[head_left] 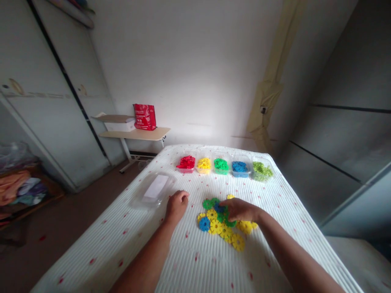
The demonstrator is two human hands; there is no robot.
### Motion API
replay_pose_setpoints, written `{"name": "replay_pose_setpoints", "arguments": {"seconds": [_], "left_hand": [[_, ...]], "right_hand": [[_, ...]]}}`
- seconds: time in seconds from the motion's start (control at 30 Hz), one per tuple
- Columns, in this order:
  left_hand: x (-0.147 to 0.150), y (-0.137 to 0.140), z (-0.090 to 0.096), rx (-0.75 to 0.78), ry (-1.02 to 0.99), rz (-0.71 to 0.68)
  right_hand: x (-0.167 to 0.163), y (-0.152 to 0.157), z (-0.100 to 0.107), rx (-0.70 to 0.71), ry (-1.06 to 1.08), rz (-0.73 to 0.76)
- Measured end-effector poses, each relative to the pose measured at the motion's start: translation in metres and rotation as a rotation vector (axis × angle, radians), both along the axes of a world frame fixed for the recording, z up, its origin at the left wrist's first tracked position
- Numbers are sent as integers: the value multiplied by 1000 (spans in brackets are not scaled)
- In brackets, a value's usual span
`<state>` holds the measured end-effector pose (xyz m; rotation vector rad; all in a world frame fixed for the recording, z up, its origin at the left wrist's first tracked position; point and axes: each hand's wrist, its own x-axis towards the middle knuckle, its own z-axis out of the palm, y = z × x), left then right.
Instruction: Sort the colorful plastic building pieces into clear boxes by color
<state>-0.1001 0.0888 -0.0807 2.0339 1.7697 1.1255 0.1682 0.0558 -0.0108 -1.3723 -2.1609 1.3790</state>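
On the bed-like quilted surface lies a loose pile of flower-shaped plastic discs with notched rims. My right hand (pixel 241 209) reaches over the pile, thumb and fingers pinched at a dark blue disc (pixel 219 208). Green discs (pixel 207 204) lie beside and under these fingers. Nearer to me are yellow discs (pixel 215 226) and another blue disc (pixel 204 224). Left of the pile, my left hand (pixel 177 206) rests on the cover with curled fingers; no disc shows in it. The right palm hides part of the pile.
Along the far edge stand clear tubs of red (pixel 187 162), yellow (pixel 204 165), green (pixel 221 165), blue (pixel 240 168) and light green pieces (pixel 262 171). A clear plastic lid (pixel 139 199) with white paper (pixel 155 187) lies left. Behind stands a side table (pixel 146 134) with a red bag (pixel 144 117).
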Motion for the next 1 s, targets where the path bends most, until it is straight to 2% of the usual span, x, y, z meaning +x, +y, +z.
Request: {"name": "replay_pose_setpoints", "arguments": {"seconds": [0.2,0.3,0.43,0.53,0.63,0.77,0.87,1.0], "left_hand": [[0,0,0,11,-13,-19],[1,0,1,13,-18,-17],[0,0,1,18,-21,-17],[0,0,0,22,-17,-17],[0,0,-1,12,-12,-11],[0,0,0,-3,-18,-5],[0,0,0,-4,-20,-8],[0,0,0,-1,-19,-10]], "right_hand": [[-4,-2,11,-68,-89,95],[-1,0,15,-59,-92,133],[6,7,15,64,-11,-45],[6,12,12,156,-82,-178],[0,15,7,231,-239,-179],[-8,18,2,331,-480,-99],[-10,20,-2,379,-538,-63],[-10,21,-5,411,-563,-111]]}}
